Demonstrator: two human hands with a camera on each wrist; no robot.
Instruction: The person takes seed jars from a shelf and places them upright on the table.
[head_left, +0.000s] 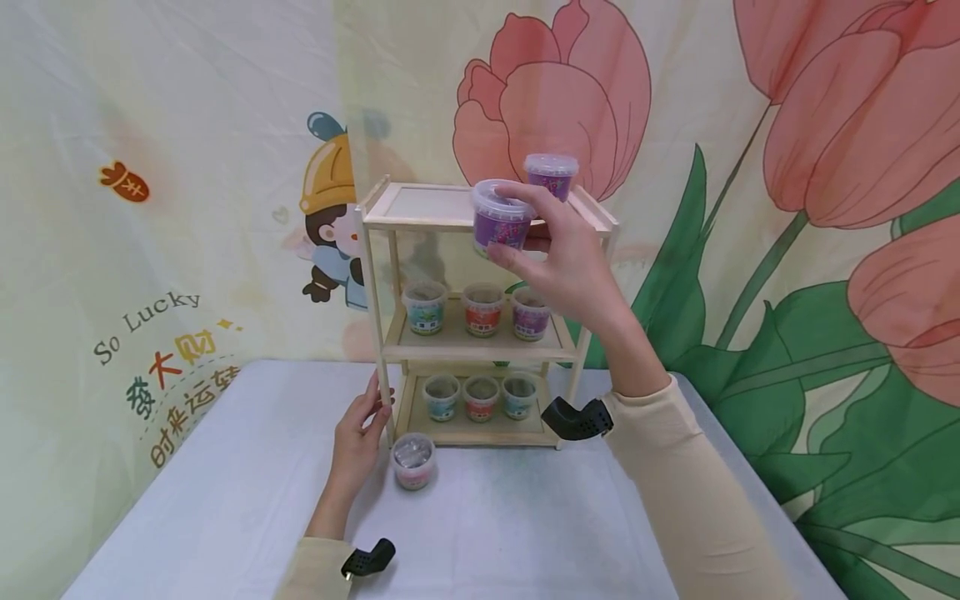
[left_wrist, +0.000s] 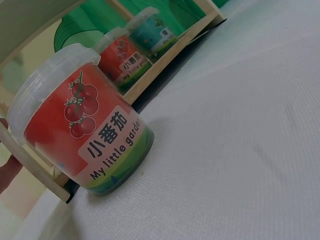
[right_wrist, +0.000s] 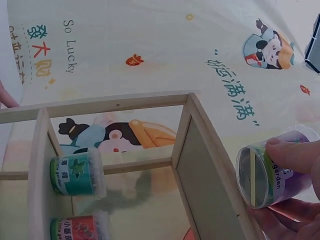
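My right hand (head_left: 558, 250) grips a purple lidded cup (head_left: 500, 217) (right_wrist: 277, 170) in the air, at the front of the top tier of a small wooden three-tier shelf (head_left: 450, 218). A second purple cup (head_left: 551, 173) stands on that top tier at the back right. My left hand (head_left: 362, 429) rests against the shelf's front left post near the bottom. Beside it on the table stands a red tomato cup (head_left: 413, 461) (left_wrist: 82, 130), which the hand does not hold. The middle tier (head_left: 480, 343) carries three cups, and so does the bottom tier (head_left: 480, 429).
A pale cloth-covered table (head_left: 525, 533) holds the shelf near its far edge. A printed backdrop with tulips and a cartoon figure hangs close behind. In the right wrist view a green cup (right_wrist: 77, 173) and a red cup (right_wrist: 80, 229) sit on a tier.
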